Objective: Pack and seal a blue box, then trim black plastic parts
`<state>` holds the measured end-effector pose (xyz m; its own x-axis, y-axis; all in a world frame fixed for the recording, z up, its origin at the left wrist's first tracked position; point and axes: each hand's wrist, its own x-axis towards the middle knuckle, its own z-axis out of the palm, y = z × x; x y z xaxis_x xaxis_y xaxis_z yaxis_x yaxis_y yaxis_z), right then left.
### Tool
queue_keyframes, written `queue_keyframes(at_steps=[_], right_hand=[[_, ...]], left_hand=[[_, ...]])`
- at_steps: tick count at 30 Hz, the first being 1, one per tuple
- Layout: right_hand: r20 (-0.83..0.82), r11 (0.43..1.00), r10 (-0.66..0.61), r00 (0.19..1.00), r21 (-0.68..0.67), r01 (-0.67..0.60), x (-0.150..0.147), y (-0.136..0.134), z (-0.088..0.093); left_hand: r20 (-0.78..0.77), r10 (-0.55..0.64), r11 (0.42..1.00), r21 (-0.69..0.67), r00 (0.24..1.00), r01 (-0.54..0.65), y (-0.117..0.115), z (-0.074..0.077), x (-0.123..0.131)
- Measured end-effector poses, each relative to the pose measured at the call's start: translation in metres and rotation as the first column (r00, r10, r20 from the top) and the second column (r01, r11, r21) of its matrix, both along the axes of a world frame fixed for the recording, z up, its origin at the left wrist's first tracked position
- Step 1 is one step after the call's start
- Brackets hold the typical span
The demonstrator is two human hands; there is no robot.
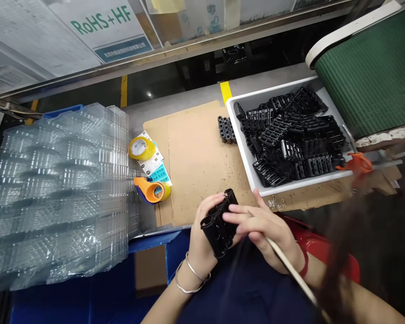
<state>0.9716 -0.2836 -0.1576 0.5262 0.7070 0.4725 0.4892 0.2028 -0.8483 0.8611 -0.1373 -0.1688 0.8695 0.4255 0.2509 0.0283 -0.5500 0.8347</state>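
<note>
Black part (218, 233), glossy, rounded edges, left hand (201, 238) gripping it, right hand (272, 229) pinching stick (292, 270)

Well ahead of the right hand (268, 229), a shelf (189, 44) crosses above a grey bench (192, 95); past it, dark floor (101, 95) shows yellow stripes (123, 92). A green conveyor belt (374, 67) stands ahead and right of that hand, a red seat (324, 254) below its wrist.

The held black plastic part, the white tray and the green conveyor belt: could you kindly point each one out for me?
Held black plastic part (216, 233), head view: its dark face.
White tray (307, 182), head view: its near wall.
Green conveyor belt (374, 74), head view: middle of its surface.
</note>
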Motion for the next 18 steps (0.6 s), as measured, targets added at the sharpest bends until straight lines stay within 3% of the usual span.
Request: queue_keyframes(at_steps=[4,7,9,13,18], right_hand=[[-0.049,0.994,-0.096,0.994,-0.051,0.094,0.004,-0.002,-0.011],[-0.123,0.966,-0.244,0.962,-0.115,0.23,0.01,-0.007,-0.028],[-0.163,0.92,-0.376,0.912,-0.186,0.346,0.018,-0.011,-0.041],[-0.111,0.796,-0.576,0.81,-0.3,0.526,0.044,-0.026,-0.061],[0.09,0.685,-0.653,0.752,-0.351,0.638,0.062,-0.058,-0.08]], left_hand=[[-0.184,0.01,0.994,-0.109,0.983,-0.03,0.012,-0.013,-0.002],[-0.508,0.033,0.985,-0.13,0.861,-0.114,0.044,-0.042,0.014],[-0.665,0.097,0.981,-0.06,0.741,-0.183,0.074,-0.066,0.038],[-0.678,0.242,0.961,0.071,0.694,-0.266,0.128,-0.106,0.108],[-0.655,0.387,0.915,0.186,0.649,-0.358,0.161,-0.126,0.191]])
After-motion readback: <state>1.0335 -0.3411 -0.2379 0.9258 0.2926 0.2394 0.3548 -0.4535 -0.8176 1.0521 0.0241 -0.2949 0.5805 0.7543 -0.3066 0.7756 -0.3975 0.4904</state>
